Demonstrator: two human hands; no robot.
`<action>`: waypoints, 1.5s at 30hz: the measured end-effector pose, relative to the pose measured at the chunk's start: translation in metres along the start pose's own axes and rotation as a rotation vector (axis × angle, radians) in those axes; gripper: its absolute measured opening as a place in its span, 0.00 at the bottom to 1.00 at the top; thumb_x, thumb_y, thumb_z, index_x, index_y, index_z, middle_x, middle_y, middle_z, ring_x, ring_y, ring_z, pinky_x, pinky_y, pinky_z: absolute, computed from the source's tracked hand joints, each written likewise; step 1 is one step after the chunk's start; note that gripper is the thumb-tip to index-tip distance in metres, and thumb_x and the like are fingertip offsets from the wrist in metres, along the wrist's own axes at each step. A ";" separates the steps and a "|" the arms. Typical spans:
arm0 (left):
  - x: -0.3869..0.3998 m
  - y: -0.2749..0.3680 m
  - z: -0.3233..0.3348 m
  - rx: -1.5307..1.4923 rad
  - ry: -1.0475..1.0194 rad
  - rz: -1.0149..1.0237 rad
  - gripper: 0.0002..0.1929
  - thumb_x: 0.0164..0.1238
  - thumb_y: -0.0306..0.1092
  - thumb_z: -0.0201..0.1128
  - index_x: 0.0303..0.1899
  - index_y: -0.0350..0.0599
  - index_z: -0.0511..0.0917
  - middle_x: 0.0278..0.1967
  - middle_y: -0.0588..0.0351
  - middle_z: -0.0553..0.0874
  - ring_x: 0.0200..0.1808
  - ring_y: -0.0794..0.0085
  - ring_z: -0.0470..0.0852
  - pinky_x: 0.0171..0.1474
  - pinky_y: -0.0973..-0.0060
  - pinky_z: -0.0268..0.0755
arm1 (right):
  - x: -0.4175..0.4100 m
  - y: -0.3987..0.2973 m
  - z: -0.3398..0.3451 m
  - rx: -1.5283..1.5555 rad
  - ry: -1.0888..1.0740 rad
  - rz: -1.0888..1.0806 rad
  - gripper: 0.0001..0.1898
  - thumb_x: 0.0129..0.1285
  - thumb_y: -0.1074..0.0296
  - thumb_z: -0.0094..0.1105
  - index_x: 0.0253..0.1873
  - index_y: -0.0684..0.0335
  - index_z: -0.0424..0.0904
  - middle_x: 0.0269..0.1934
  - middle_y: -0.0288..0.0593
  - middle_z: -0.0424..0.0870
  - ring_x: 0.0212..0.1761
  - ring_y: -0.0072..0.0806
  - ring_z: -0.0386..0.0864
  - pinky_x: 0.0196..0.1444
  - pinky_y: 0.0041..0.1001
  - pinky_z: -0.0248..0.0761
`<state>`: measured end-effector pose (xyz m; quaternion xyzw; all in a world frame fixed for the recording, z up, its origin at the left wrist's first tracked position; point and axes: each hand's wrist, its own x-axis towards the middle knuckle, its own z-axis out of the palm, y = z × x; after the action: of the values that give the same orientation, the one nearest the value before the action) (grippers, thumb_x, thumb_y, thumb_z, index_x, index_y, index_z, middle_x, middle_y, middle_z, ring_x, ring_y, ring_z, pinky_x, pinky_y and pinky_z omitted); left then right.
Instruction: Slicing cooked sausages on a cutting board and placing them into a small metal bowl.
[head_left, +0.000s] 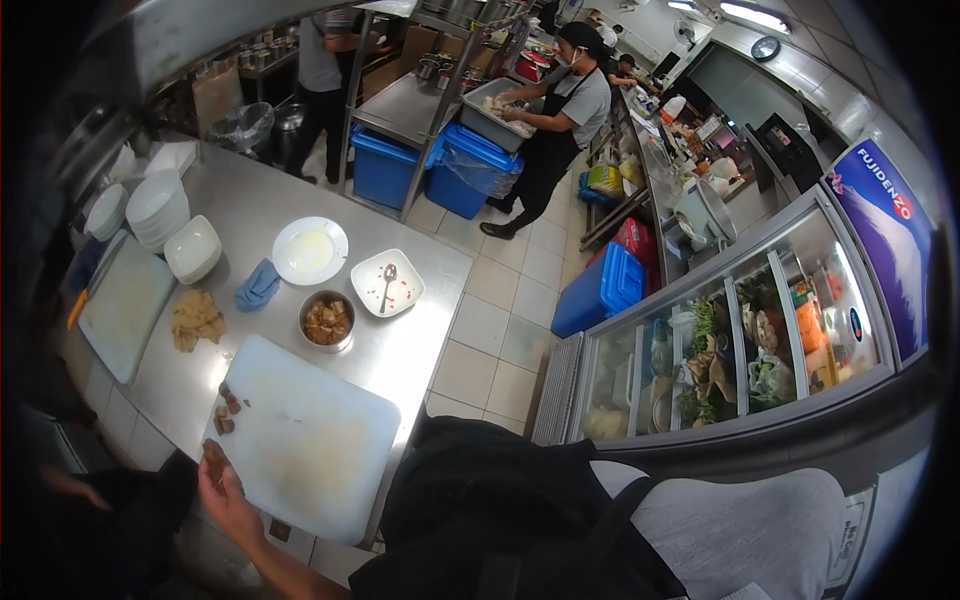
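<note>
My left hand (225, 491) reaches in from the bottom and holds a brown piece of food, apparently cooked meat (214, 454), at the near left edge of a large white cutting board (315, 427). Several small brown cut pieces (223, 420) lie on the board just beyond my fingers. Past the board's far edge stands a round metal container (327, 321) filled with brown chunks in sauce. Beside it are a square white bowl (405, 296) with a spoon and red bits, and a white plate (310, 250) with yellowish residue. My right hand is out of view.
A tan cloth (196, 319), a blue cloth (258, 286) and stacked white bowls (159, 208) share the steel table (247, 187). Another board (126, 315) with an orange-handled knife (77, 309) lies left. A co-worker (559, 127) handles food in a grey tub; a glass-door refrigerator (720, 345) stands right.
</note>
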<state>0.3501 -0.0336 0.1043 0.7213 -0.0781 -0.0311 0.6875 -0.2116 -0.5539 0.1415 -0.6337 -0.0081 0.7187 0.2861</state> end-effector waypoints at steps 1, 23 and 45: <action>-0.001 0.000 -0.001 0.008 0.000 0.001 0.24 0.84 0.29 0.61 0.75 0.32 0.71 0.58 0.55 0.86 0.53 0.76 0.82 0.56 0.77 0.75 | 0.004 0.005 -0.003 -0.019 -0.009 -0.011 0.31 0.75 0.43 0.57 0.66 0.65 0.86 0.65 0.63 0.86 0.70 0.59 0.80 0.75 0.50 0.69; -0.104 -0.040 0.061 0.869 -0.087 0.522 0.12 0.75 0.22 0.64 0.56 0.40 0.85 0.55 0.47 0.90 0.59 0.48 0.84 0.68 0.52 0.70 | -0.061 -0.154 -0.136 0.604 1.510 -0.278 0.31 0.76 0.73 0.60 0.80 0.51 0.64 0.56 0.56 0.86 0.60 0.51 0.85 0.62 0.42 0.76; -0.094 -0.049 0.072 0.836 0.023 0.521 0.13 0.62 0.22 0.74 0.48 0.38 0.85 0.50 0.46 0.85 0.54 0.46 0.82 0.59 0.56 0.79 | 0.030 -0.339 -0.268 -0.593 1.088 -0.208 0.12 0.73 0.72 0.56 0.57 0.65 0.72 0.43 0.57 0.88 0.39 0.54 0.90 0.41 0.48 0.84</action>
<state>0.2499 -0.0878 0.0462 0.8922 -0.2539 0.1839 0.3251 0.1684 -0.3520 0.1885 -0.9570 -0.1220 0.2289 0.1300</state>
